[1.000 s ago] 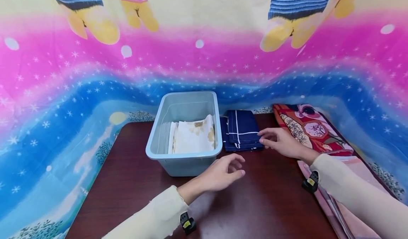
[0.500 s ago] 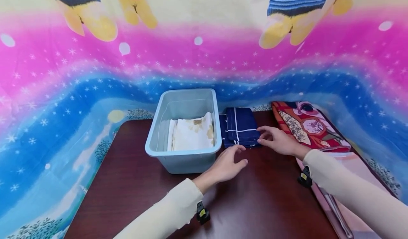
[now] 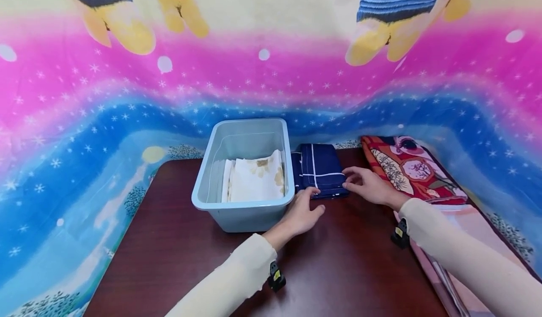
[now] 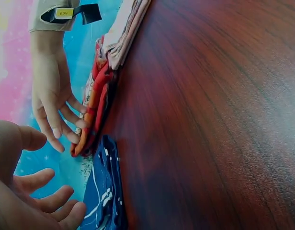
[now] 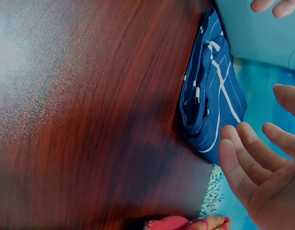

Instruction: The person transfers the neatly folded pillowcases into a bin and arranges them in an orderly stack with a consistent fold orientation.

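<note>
A folded navy cloth (image 3: 322, 161) with white lines lies on the table just right of a light blue plastic bin (image 3: 250, 216). My left hand (image 3: 300, 212) is at the cloth's near left corner, beside the bin's front right corner, fingers spread and loosely bent. At the cloth's right edge is my right hand (image 3: 369, 185), its thumb and fingers apart and overlapping that edge in the head view. Both wrist views show the hands with nothing between their fingers, and the cloth's folded layers (image 5: 198, 91) facing the near side. Inside the bin stands folded white cloth (image 3: 258, 178) with a tan floral print.
A folded red patterned cloth (image 3: 417, 169) lies at the back right. Nearer along the right edge is a folded pale pink cloth (image 3: 474, 241), partly under my right forearm. The dark wood table (image 3: 169, 241) backs onto a colourful printed curtain (image 3: 262, 82).
My left hand has moved forward and slightly right, up to the navy cloth's near edge. My right hand has shifted only slightly at the cloth's right side. The cloth and bin stay put.
</note>
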A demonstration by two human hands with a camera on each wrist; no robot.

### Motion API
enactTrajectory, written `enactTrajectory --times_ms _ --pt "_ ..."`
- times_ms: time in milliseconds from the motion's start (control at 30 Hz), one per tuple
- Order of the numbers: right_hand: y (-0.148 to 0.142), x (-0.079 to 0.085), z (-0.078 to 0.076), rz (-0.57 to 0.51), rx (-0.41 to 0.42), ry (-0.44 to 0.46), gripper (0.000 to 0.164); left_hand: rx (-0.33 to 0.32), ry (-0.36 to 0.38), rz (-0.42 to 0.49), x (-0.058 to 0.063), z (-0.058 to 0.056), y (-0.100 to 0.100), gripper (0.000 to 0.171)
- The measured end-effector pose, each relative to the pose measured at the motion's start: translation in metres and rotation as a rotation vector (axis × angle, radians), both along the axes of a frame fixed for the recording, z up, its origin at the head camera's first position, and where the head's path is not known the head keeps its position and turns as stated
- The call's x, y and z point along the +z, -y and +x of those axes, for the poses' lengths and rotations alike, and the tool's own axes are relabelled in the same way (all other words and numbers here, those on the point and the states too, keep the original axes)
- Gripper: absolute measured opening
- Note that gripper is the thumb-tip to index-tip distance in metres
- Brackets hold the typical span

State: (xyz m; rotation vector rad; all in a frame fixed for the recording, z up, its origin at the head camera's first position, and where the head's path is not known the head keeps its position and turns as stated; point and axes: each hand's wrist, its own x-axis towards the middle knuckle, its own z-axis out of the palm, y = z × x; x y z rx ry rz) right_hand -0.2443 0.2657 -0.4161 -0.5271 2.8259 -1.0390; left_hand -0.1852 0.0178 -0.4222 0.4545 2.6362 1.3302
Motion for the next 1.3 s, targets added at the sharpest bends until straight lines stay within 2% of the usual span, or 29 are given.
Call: enactTrajectory --times_ms 267,467,700,900,1033,1133,1300 --pt "-0.003 -0.003 -0.005 0.018 -0.037 0.008 0.046 0.036 -0.018 -0.039 -0.003 -0.005 -0.005 0.046" --pt "-0.003 -0.006 -0.006 0.020 -0.042 0.017 0.049 0.061 -0.018 -0.018 -0.007 -0.008 -0.009 0.046" --pt "0.000 -0.005 -0.012 0.017 -0.042 0.005 0.047 0.143 -0.029 0.037 -0.012 -0.014 -0.013 0.042" --pt "0.006 -0.006 -0.018 0.011 -0.041 0.029 0.049 0.212 0.032 0.044 -0.015 -0.020 -0.018 0.049" --pt "0.010 -0.008 -0.023 0.001 -0.055 0.065 0.052 0.254 0.036 0.044 -0.019 -0.025 -0.023 0.055" --pt "0.012 -0.010 -0.027 -0.003 -0.078 0.116 0.054 0.281 0.057 0.066 -0.024 -0.030 -0.027 0.060" --pt "0.017 -0.012 -0.032 0.013 -0.097 0.220 0.066 0.328 0.144 0.129 -0.036 -0.038 -0.032 0.068"
